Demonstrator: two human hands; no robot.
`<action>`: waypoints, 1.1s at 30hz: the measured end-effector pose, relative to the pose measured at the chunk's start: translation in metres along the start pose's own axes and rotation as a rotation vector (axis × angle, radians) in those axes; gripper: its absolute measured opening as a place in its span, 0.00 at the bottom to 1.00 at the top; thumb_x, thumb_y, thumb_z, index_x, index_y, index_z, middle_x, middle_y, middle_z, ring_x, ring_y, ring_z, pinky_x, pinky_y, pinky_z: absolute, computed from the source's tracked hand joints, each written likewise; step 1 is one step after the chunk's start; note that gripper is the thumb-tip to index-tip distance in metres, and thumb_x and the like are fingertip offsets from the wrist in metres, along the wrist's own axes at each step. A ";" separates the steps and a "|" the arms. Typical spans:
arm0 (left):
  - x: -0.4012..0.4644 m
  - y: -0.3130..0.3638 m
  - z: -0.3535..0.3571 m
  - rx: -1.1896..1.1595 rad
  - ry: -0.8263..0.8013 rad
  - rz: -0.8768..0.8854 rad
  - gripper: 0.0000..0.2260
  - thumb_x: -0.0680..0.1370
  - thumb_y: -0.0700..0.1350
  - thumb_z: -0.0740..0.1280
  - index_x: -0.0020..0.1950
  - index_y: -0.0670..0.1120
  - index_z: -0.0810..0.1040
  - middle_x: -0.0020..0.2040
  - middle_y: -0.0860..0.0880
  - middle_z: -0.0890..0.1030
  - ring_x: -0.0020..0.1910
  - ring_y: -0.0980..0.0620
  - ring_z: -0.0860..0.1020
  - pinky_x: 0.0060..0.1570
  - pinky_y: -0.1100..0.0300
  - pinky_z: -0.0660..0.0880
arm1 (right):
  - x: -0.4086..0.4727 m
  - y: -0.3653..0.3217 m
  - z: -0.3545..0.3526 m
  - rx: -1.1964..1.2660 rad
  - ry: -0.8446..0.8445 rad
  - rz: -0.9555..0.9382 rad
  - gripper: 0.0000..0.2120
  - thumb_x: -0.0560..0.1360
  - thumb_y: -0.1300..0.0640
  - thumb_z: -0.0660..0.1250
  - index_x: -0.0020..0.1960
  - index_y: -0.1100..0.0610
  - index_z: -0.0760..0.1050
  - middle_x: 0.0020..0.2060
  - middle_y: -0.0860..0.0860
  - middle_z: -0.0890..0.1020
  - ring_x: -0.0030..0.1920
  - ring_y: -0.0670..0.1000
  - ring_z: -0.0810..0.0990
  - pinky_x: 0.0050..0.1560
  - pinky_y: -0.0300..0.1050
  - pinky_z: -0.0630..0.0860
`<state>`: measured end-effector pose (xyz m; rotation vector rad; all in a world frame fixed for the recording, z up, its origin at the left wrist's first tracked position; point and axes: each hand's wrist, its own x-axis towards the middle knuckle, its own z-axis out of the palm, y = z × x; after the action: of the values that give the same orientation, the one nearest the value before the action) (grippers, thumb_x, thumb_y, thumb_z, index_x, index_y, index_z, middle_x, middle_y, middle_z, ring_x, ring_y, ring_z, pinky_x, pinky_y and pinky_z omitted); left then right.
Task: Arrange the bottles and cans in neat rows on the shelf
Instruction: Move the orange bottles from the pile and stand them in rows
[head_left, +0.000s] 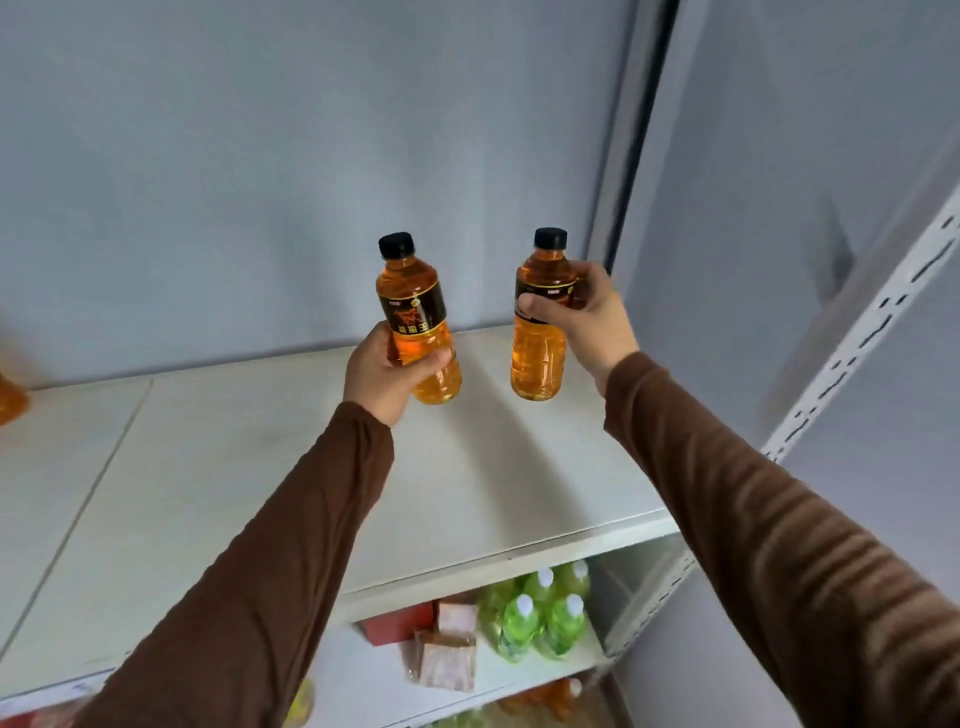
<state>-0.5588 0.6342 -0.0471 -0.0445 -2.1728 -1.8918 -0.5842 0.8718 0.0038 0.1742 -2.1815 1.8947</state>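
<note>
We are holding two clear plastic bottles of amber drink, both black-capped and black-labelled, up over the white top shelf toward its right rear corner. Our left hand is curled round the lower body of the left amber bottle, thumb across the front, and that bottle tilts slightly with its base off the board. Our right hand wraps the label band of the right amber bottle, fingers round the back and thumb at the front; this one hangs close to upright, its base just above the shelf or barely touching it, and we cannot tell which. The two bottles are near one another but apart. As for progress, we judge the work to be at an early stage on this level: most of the board is bare, with only a blurred orange bottle showing at the far left edge. No row has yet formed here, and both bottles in hand remain to be set down and lined up. Below, green bottles with white caps stand grouped on the lower shelf beside small brownish packets.
</note>
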 end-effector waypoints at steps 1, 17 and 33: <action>0.003 0.000 0.014 -0.011 -0.009 -0.011 0.23 0.68 0.45 0.79 0.61 0.46 0.78 0.55 0.48 0.84 0.56 0.47 0.82 0.62 0.42 0.75 | 0.004 0.005 -0.012 0.003 0.016 0.005 0.28 0.67 0.54 0.80 0.62 0.53 0.71 0.54 0.50 0.83 0.52 0.47 0.83 0.49 0.41 0.79; 0.101 -0.026 0.141 0.058 -0.072 -0.070 0.20 0.66 0.43 0.81 0.54 0.50 0.77 0.51 0.49 0.84 0.51 0.49 0.82 0.58 0.47 0.77 | 0.104 0.066 -0.055 -0.051 0.205 0.093 0.30 0.58 0.44 0.78 0.58 0.44 0.72 0.51 0.44 0.83 0.52 0.48 0.82 0.58 0.56 0.79; 0.153 -0.050 0.186 0.171 -0.006 -0.127 0.23 0.67 0.41 0.80 0.58 0.47 0.75 0.54 0.47 0.82 0.55 0.45 0.80 0.60 0.47 0.76 | 0.165 0.106 -0.037 -0.171 0.143 0.151 0.28 0.71 0.50 0.75 0.68 0.49 0.69 0.58 0.49 0.80 0.60 0.52 0.78 0.61 0.48 0.73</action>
<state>-0.7491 0.7865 -0.0850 0.1220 -2.3841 -1.7631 -0.7654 0.9358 -0.0502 -0.1566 -2.2999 1.7232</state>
